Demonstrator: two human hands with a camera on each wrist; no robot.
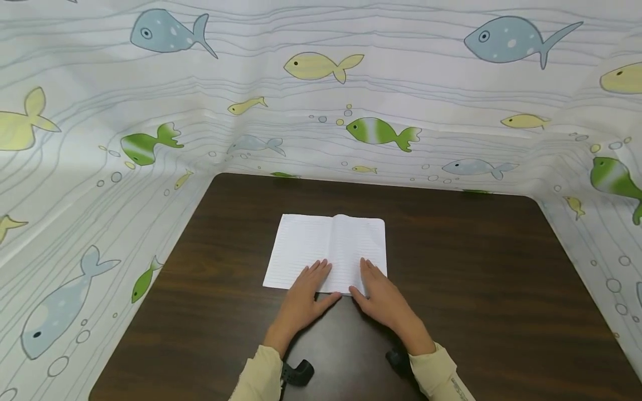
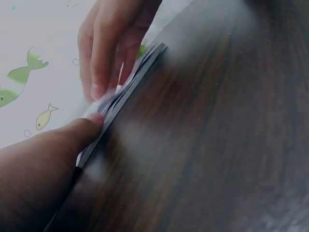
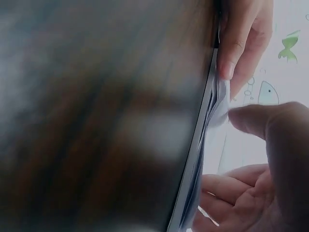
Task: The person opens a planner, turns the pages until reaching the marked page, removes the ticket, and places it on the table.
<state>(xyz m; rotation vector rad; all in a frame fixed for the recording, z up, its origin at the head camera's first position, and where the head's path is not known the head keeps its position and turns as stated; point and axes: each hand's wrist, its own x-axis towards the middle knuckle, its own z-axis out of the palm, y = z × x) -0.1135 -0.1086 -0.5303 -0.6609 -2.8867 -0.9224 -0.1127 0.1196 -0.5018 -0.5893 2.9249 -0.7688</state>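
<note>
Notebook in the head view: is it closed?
No, the lined notebook lies open, with its left page and right page both showing.

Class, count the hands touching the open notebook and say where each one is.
2: the left hand low on the left page, the right hand low on the right page. Both show in the head view; no hand seems hidden.

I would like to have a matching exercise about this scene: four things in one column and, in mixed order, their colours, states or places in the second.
1. left hand
2. table
3. right hand
4. notebook

A. lies open, with white lined pages
B. fingers on the right page
C. dark brown
D. fingers on the left page

Pairs: 1-D, 2-C, 3-B, 4-A
</note>
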